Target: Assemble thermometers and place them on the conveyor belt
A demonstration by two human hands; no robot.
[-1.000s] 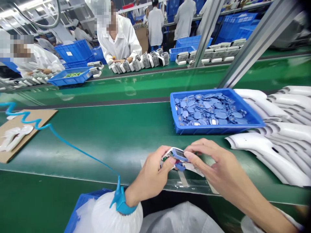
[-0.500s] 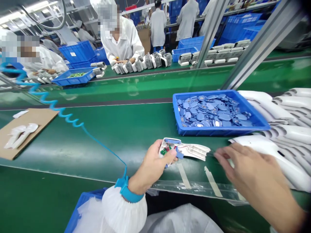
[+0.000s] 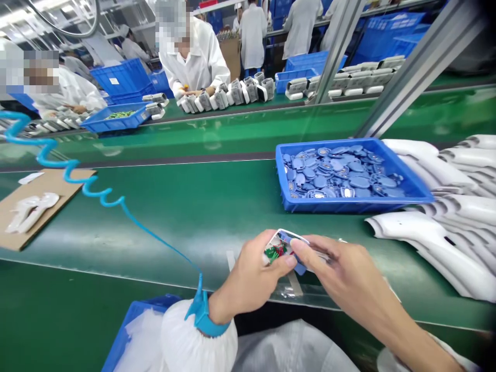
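Observation:
Both of my hands hold one white plastic housing half [image 3: 282, 232] above the near edge of the green belt. Its wide end shows a green circuit board, red wires and blue plastic parts. My left hand [image 3: 253, 268] grips that wide end, thumb over the board. Around the narrower handle part wraps my right hand [image 3: 341, 266], its thumb pressed near the blue part; the fingers cover most of the handle. A blue wrist strap [image 3: 209, 318] with a coiled cord circles my left wrist.
A blue tray [image 3: 358, 205] of blue oval parts stands beyond my hands. White housings [image 3: 437, 227] lie stacked at the right. At the left, a cardboard sheet [image 3: 58, 227] carries white pieces. A metal post [image 3: 411, 70] slants at the upper right. Co-workers in white coats sit across the line.
My right hand has moved left from beside the stacked housings and closed on the handle of the housing half. My left hand keeps its grip, with the housing slightly tilted and lower.

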